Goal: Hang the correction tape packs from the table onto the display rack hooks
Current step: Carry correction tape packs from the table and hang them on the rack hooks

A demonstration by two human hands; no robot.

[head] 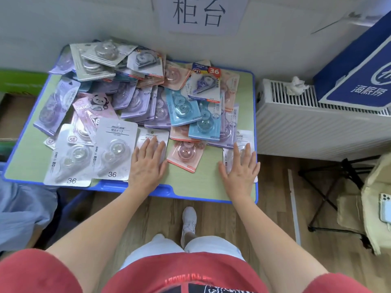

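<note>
White packs (152,135) (241,138), two, lie under the flat left hand (146,163) and right hand (241,170), each grip spread, holding nothing.

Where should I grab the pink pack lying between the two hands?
Take the pink pack by its flat card corner nearest you, coming in from the front of the table. It lies flat, its far end seems tucked under the pile, and the round clear bubble in its middle is probably too slippery for a good grip.
</note>
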